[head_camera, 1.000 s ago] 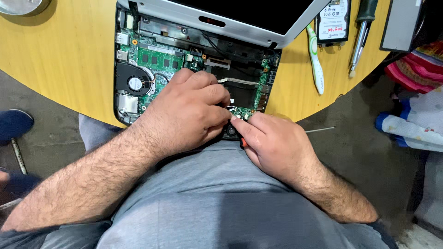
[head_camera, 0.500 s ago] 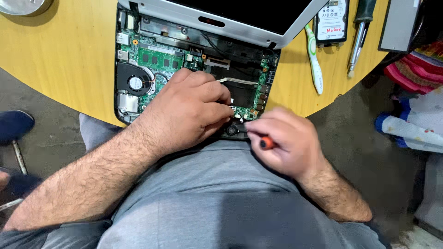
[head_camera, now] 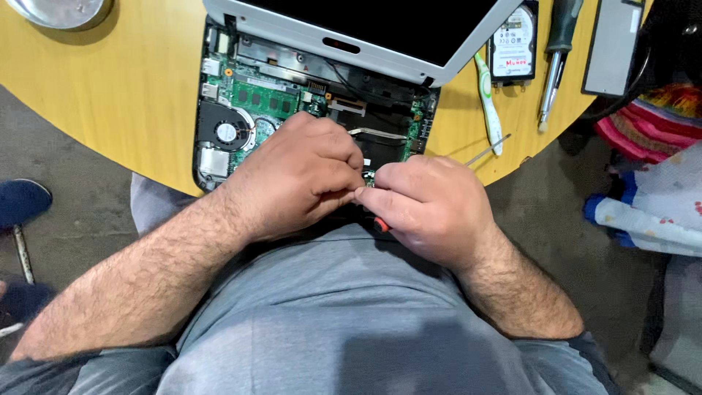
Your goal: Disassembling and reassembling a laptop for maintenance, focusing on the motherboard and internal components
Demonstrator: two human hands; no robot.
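The right hand (head_camera: 431, 208) is curled into a closed fist around a small screwdriver with a red-orange handle (head_camera: 379, 224), only a sliver of which shows under the knuckles; its tip is hidden between the two hands. The left hand (head_camera: 296, 179) is bent over beside it, fingertips pinched together and touching the right thumb. Whether it grips anything there cannot be told, since the fingers cover the spot.

Both hands rest on the near edge of an opened laptop with its bare green circuit board (head_camera: 267, 95) exposed, lying on a round yellow wooden table (head_camera: 124, 95) right at the person's lap. A round black cooling fan (head_camera: 227, 133) sits at the left of the board, just beside the left hand. The laptop's white-framed dark screen lid (head_camera: 365, 36) lies beyond the board.

To the right of the laptop, on the table, lie a white and green toothbrush (head_camera: 486, 102), a bare silver hard drive (head_camera: 515, 40), a long screwdriver with a dark handle (head_camera: 556, 58) and a flat grey rectangular case (head_camera: 613, 45). A round metal dish (head_camera: 58, 11) sits at the far left corner.
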